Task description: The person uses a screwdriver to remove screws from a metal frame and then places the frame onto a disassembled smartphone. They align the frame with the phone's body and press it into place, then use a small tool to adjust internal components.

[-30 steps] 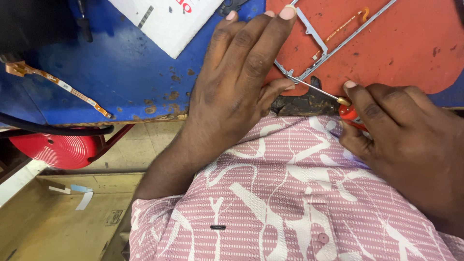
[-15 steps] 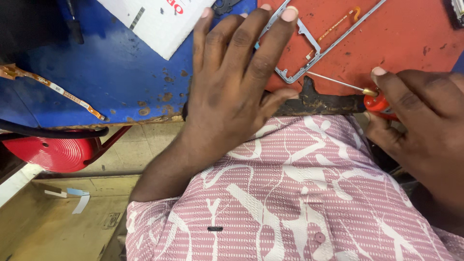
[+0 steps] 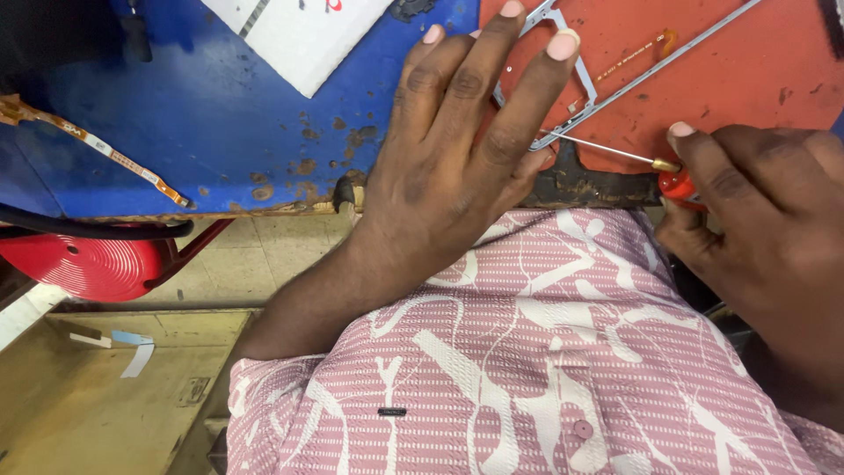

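Note:
My left hand lies flat on the bench, fingers spread, pressing down on a thin grey metal frame that rests on an orange-red mat. My right hand grips a small screwdriver with a red handle. Its thin steel shaft points left, with the tip at the frame's lower edge beside my left thumb. An orange flex ribbon lies on the mat just beyond the frame.
A blue mat with rust-coloured spots covers the bench's left part. A white box sits at its far edge, and a long flex cable lies at the left. Below the bench are a red round object and a black cable.
The view has shifted a little. My right hand with the screwdriver drew rightward and slightly up, while the left hand stayed pressed on the frame.

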